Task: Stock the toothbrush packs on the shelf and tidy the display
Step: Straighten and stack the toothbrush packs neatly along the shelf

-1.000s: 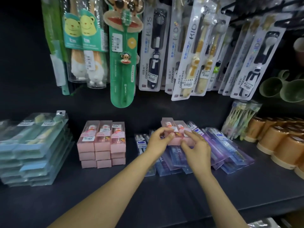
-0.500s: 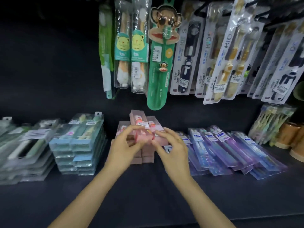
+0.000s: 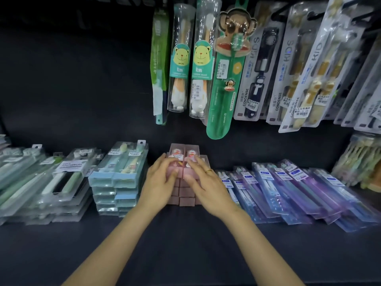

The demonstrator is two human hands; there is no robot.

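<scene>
Two pink toothbrush packs [image 3: 184, 152] lie side by side on top of the pink stack [image 3: 186, 196] at the shelf's middle. My left hand [image 3: 159, 182] rests on the left pack with fingers laid flat over it. My right hand [image 3: 208, 182], with a gold ring, lies on the right pack the same way. The near ends of both packs are hidden under my fingers.
Light-blue packs [image 3: 118, 176] are stacked left of the pink stack, clear and green packs [image 3: 51, 182] farther left. Purple and blue packs [image 3: 299, 190] fan out to the right. Kids' toothbrush cards [image 3: 224, 79] hang above. The dark shelf [image 3: 185, 244] front is bare.
Both hands carried the two pink packs leftward from the purple packs and set them down on the pink stack. My fingers went from pinching to lying flat.
</scene>
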